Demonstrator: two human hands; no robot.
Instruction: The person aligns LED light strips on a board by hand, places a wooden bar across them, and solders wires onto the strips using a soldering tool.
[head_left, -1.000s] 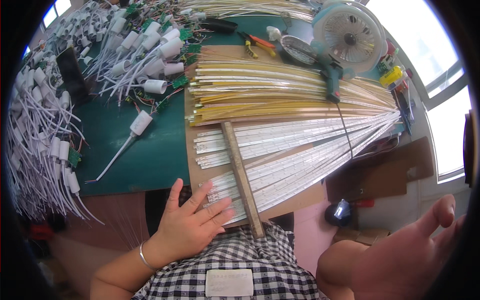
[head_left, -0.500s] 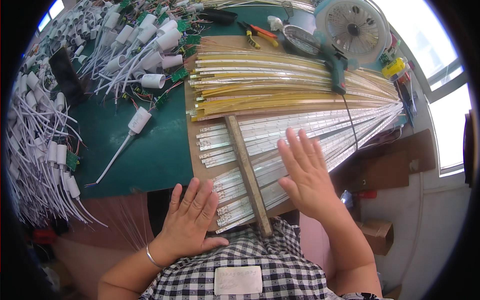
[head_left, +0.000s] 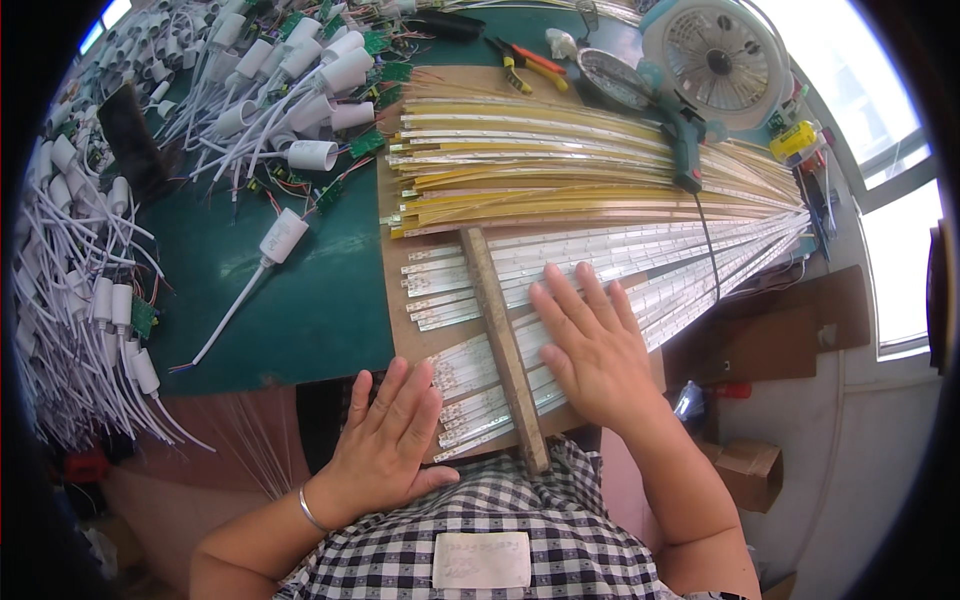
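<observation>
My right hand [head_left: 592, 345], fingers stretched and a little apart, lies over the fan of thin white LED strips [head_left: 620, 250]. My left hand [head_left: 385, 435] is open too, its fingers spread beside the strips' near left ends at the table edge. Neither hand holds anything. A narrow wooden bar [head_left: 500, 340] lies across the white strips between the two hands, its near end reaching my checked apron [head_left: 420, 550]. Beyond the white strips lies a bundle of yellow-backed strips [head_left: 520, 165]. Whether my right palm presses on the strips I cannot tell.
White lamp caps with cables and green boards [head_left: 290, 90] are heaped at the left; one cap [head_left: 284, 236] lies apart on the green table [head_left: 320, 320]. A soldering gun [head_left: 685, 150], pliers [head_left: 515, 70] and a fan [head_left: 718, 65] stand or lie at the back.
My right hand has moved left and slightly nearer to me, toward the wooden bar. My left hand stays nearly in place. The whole view has shifted slightly.
</observation>
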